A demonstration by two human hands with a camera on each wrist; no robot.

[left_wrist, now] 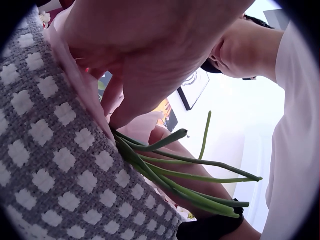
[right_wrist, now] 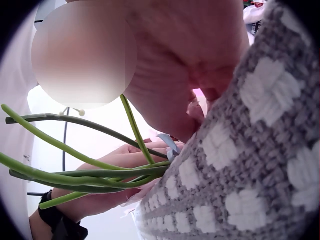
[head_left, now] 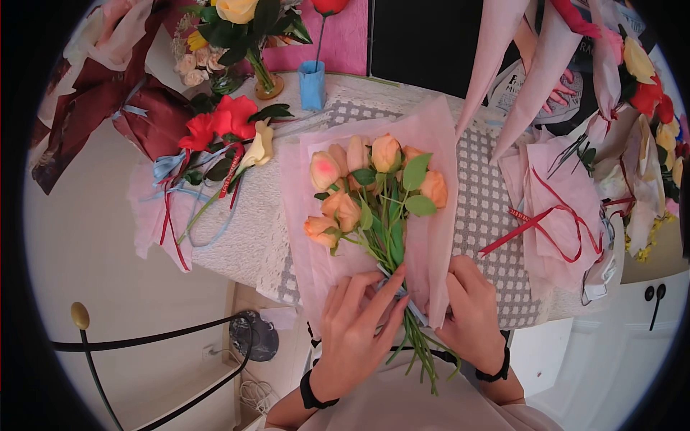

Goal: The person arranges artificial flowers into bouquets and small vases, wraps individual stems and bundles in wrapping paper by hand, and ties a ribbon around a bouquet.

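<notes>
Peach roses [head_left: 386, 153] lie on pink wrapping paper [head_left: 302, 187], their green stems [head_left: 417, 334] pointing toward the person. A grey-blue tie [head_left: 415, 310] crosses the stems. My left hand [head_left: 353, 334] rests over the tie, its fingers bent onto the stems and paper. At the paper's right edge, my right hand [head_left: 471, 312] pinches the paper between thumb and fingers. Below the left hand [left_wrist: 145, 55], the stems [left_wrist: 190, 185] fan out in the left wrist view. In the right wrist view the stems [right_wrist: 90, 175] pass beside the right hand [right_wrist: 185, 65].
Red flowers [head_left: 223, 123] and ribbons lie on the left of the table. Behind stand a vase of flowers [head_left: 267, 82] and a blue holder [head_left: 312, 86]. Pink paper with a red ribbon [head_left: 546, 223] and wrapped bouquets [head_left: 643, 93] are at the right.
</notes>
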